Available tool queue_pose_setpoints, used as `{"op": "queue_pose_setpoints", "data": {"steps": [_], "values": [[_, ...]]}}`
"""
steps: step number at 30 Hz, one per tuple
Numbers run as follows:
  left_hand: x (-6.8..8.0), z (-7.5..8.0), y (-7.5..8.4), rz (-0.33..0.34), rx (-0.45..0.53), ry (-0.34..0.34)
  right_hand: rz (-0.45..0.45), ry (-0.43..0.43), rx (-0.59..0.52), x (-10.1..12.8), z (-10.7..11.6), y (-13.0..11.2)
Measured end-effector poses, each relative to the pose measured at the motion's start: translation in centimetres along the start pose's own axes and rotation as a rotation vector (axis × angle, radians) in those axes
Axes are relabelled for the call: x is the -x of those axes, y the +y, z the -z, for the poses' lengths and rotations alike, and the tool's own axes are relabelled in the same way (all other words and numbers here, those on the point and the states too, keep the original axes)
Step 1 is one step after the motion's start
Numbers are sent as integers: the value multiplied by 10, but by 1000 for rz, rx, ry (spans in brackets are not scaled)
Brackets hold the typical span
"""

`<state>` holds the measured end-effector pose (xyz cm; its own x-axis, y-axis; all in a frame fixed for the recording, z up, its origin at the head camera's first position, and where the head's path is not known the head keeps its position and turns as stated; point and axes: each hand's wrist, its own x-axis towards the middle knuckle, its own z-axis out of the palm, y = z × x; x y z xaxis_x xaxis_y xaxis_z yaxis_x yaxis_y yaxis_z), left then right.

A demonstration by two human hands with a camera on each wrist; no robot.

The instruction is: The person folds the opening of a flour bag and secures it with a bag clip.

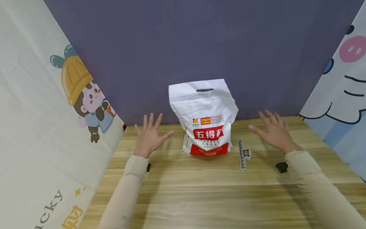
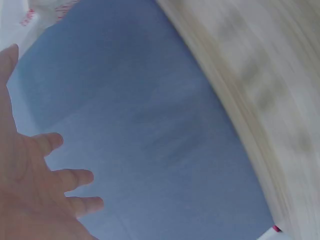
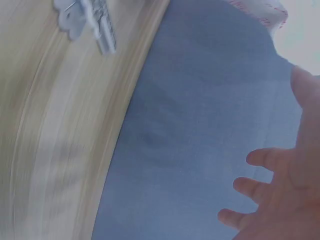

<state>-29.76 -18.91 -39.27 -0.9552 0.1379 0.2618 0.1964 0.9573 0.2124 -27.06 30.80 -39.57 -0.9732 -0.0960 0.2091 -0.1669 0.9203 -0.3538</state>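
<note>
A white flour bag [image 1: 211,111] with red printed labels and a slot handle stands upright on the wooden table, near the back panel. To its left my left hand [image 1: 150,136] is raised with fingers spread, holding nothing. My right hand [image 1: 275,132] is likewise spread and bare, off to the bag's right. Between the bag and the right hand lies a grey and white clip [image 1: 244,155] with a long toothed edge. Corners of the bag [image 2: 25,22] show in the left wrist view and at the top of the right wrist view, each apart from the fingers.
A dark blue-grey panel [image 1: 200,41] rises behind the table [image 1: 200,190]. Pale printed sheets flank it, with a cartoon figure [image 1: 88,95] on the left and a pink-nosed one on the right. Dark wrist mounts [image 1: 281,167] show beside the sleeves.
</note>
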Motion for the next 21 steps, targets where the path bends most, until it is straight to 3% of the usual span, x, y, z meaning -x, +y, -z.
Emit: {"op": "queue_pose_setpoints", "data": {"steps": [7, 17, 21], "values": [[-3, 9, 19, -36, 128, 173, -6, 97, -122, 0, -10, -7], [-6, 20, 66, -102, 427, 557, -39, 136, -419, 2, -15, -19], [-6, 23, 84, -132, 505, 639, -30, 174, -508, 3, -18, -27]]}}
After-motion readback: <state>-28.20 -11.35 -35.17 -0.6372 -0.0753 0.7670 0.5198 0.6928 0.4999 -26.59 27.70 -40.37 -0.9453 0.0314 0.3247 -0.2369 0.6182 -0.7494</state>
